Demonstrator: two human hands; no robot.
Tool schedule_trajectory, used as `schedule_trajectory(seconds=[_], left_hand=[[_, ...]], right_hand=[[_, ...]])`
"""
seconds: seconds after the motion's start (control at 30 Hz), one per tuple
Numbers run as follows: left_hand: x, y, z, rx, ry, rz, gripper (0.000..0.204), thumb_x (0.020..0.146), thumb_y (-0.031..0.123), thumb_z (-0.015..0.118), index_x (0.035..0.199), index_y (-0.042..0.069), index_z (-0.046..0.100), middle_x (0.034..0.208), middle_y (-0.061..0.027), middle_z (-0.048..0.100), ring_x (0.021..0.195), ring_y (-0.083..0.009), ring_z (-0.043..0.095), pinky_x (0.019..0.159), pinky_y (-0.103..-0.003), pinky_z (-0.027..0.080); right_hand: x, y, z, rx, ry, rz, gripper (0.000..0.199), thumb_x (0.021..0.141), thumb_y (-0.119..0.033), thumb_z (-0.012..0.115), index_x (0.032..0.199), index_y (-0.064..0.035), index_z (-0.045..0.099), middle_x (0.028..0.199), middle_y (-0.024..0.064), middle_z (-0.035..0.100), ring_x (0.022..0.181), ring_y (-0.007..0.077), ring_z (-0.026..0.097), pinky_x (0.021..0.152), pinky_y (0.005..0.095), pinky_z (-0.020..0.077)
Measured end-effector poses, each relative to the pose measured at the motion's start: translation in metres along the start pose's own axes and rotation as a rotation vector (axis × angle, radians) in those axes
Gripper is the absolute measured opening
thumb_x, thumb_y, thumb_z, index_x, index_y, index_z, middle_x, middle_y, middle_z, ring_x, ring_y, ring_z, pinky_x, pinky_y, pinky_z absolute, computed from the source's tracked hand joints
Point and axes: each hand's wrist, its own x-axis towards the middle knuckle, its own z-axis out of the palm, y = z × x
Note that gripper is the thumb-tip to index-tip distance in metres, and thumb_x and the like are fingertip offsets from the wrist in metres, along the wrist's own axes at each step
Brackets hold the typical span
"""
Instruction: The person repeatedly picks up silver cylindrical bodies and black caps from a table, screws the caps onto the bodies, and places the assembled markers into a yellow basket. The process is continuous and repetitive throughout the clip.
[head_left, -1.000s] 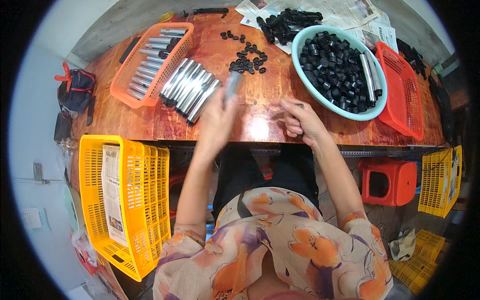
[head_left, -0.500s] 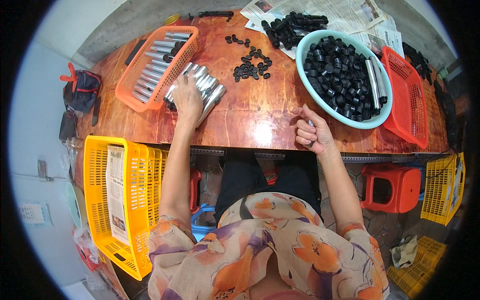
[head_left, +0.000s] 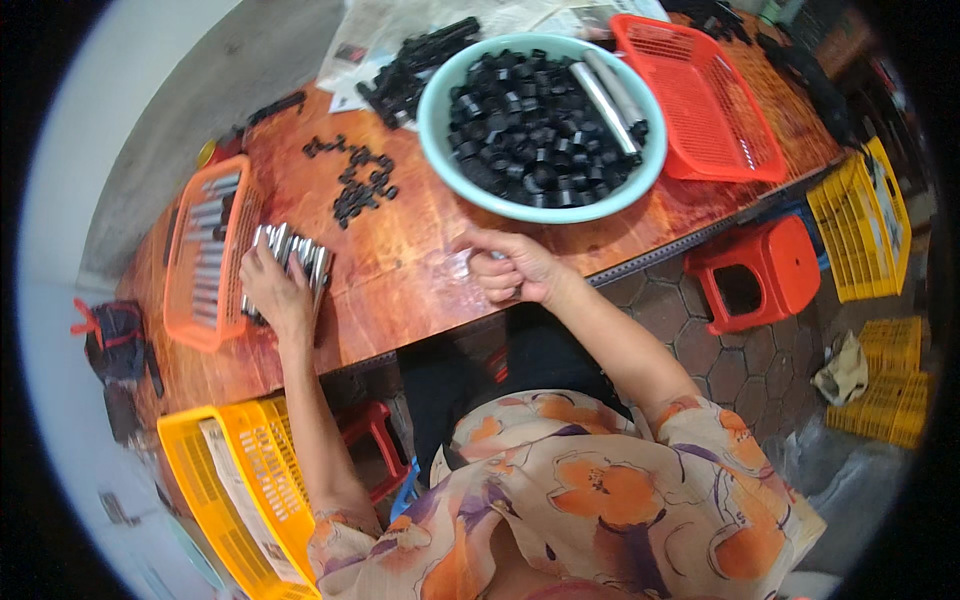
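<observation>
1. Vs 0.5 s ago: view swings, so whole scene sits rotated; R hand (head_left: pixel 515 268) now below the bowl's lower-left rim, was more to its left; L hand (head_left: pixel 276 292) is over the tube pile in both.
2. L hand: fingers spread over the metal tubes (head_left: pixel 319 268), touching; can't tell if one is gripped.
3. R hand: fingers curled in over the table (head_left: pixel 400 280), contents hidden, can't tell what's inside.
4. Tube pile lies on table, just right of the orange basket (head_left: pixel 246 190), which has more tubes in it.
5. Blue-green bowl (head_left: pixel 540 214) has black caps (head_left: pixel 530 130) + 2 tubes (head_left: pixel 605 105) resting on top; small black pieces (head_left: pixel 378 182) lie loose, between pile & bowl.
6. Tips (judgement): pinch 1 tube mid-length, lift straight up so neighbors don't roll; smooth metal prob. slippery, so firm thumb opp. fingers. Keep R hand near, approx. tube-end height, & clear of bowl rim.
</observation>
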Motion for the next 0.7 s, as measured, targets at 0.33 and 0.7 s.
schedule_trajectory(seconds=[0.33, 0.7], left_hand=[[0.107, 0.257, -0.035, -0.904, -0.337, 0.160, 0.034, 0.086, 0.028, 0.060, 0.104, -0.002, 0.064, 0.086, -0.0154, 0.067, 0.078, -0.0256, 0.064, 0.073, -0.034, 0.050], [0.150, 0.356, 0.019, -0.583, -0.630, -0.128, 0.060, 0.071, 0.056, 0.064, 0.091, 0.000, 0.071, 0.092, -0.0185, 0.068, 0.092, -0.0319, 0.065, 0.081, -0.040, 0.049]], right_hand=[[-0.006, 0.000, 0.004, -0.046, -0.045, -0.025, 0.029, 0.098, -0.032, 0.043, 0.101, -0.0102, 0.062, 0.046, -0.0074, 0.029, 0.035, 0.0035, 0.024, 0.037, 0.0198, 0.0192], [-0.004, 0.005, 0.003, -0.171, 0.018, -0.033, 0.047, 0.090, -0.033, 0.046, 0.049, -0.0178, 0.031, 0.040, -0.0040, 0.025, 0.033, 0.0099, 0.022, 0.038, 0.0247, 0.0233]])
